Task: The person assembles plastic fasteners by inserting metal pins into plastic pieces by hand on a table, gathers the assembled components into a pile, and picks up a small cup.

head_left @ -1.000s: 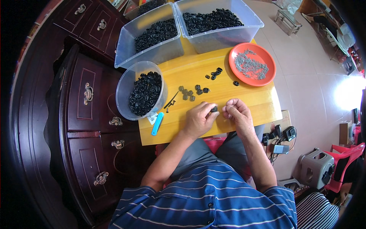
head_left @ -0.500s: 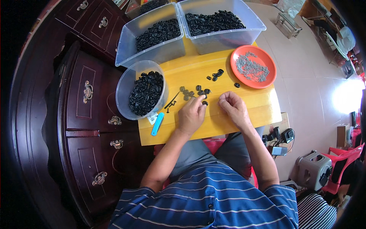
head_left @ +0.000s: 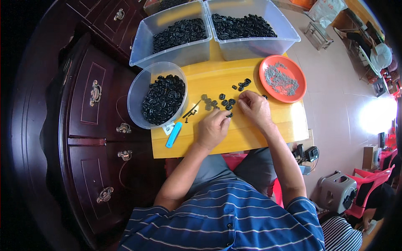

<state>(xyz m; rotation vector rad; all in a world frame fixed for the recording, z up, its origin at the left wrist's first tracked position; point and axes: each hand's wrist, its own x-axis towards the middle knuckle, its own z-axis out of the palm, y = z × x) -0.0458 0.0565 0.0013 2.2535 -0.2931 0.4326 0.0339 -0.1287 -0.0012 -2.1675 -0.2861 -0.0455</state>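
A clear round tub and, behind it, a clear bin hold black pieces. The left hand meets a black oval piece over the yellow table, long axis roughly sideways; I can't tell whether it's gripped. The right hand bunches its fingers together. An orange-red plate holds silvery pins.

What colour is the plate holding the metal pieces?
The plate is orange-red; head view.

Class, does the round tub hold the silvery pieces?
No, the silvery pieces lie on the red plate; the round tub holds black pieces.
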